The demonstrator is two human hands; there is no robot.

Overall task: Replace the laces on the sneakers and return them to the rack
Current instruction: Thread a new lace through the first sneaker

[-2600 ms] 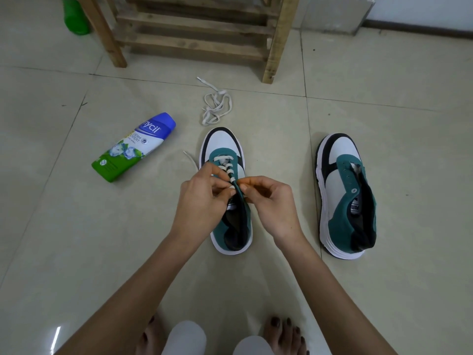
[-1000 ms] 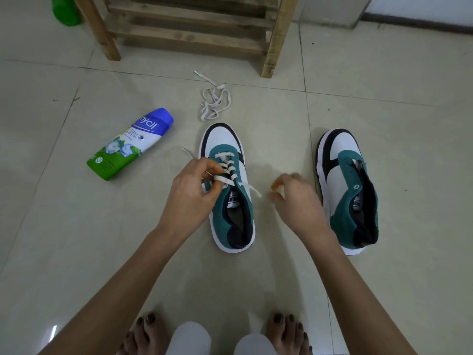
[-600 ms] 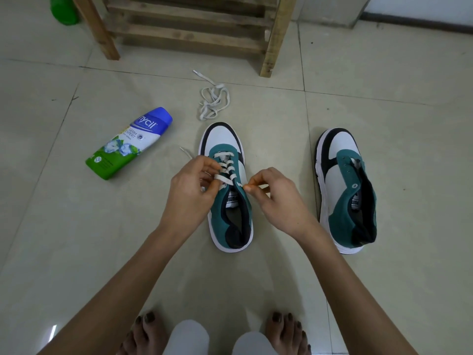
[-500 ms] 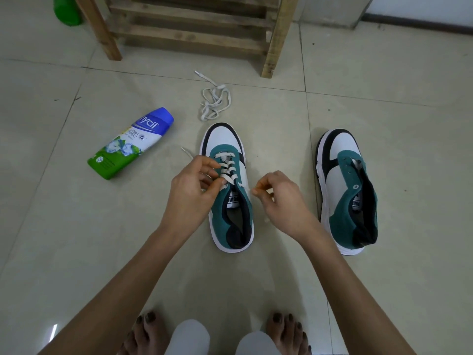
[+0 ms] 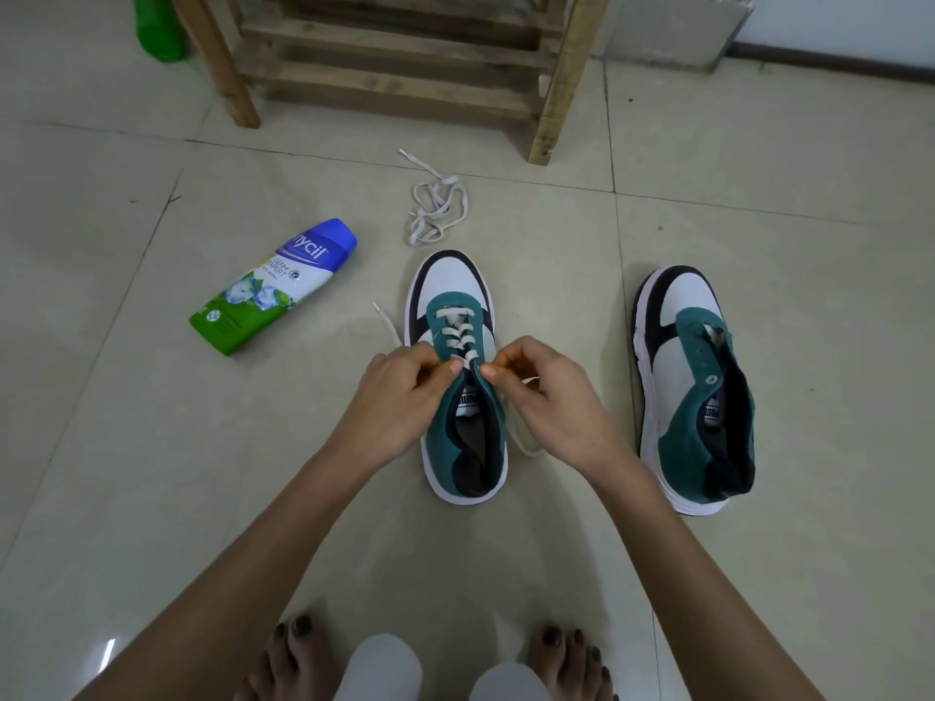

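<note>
A teal, white and black sneaker (image 5: 458, 290) stands on the floor in front of me, toe pointing away. A white lace (image 5: 455, 332) crosses its lower eyelets. My left hand (image 5: 399, 397) pinches the sneaker's left eyelet flap at the upper eyelets. My right hand (image 5: 549, 399) pinches the lace at the right flap, and a loop of lace hangs under it. One lace end (image 5: 387, 323) trails on the floor to the left. The second sneaker (image 5: 693, 376) stands to the right with no lace in it. A loose white lace (image 5: 437, 207) lies bunched beyond the first sneaker.
A wooden rack (image 5: 399, 58) stands at the back, its slats low over the floor. A green and blue bottle (image 5: 275, 285) lies on its side to the left. Another green bottle (image 5: 159, 27) stands at the back left. My bare feet (image 5: 298, 655) are at the bottom edge.
My right hand drew the lace out to the right, then came back to the sneaker's right flap. My left hand stayed at the left flap.
</note>
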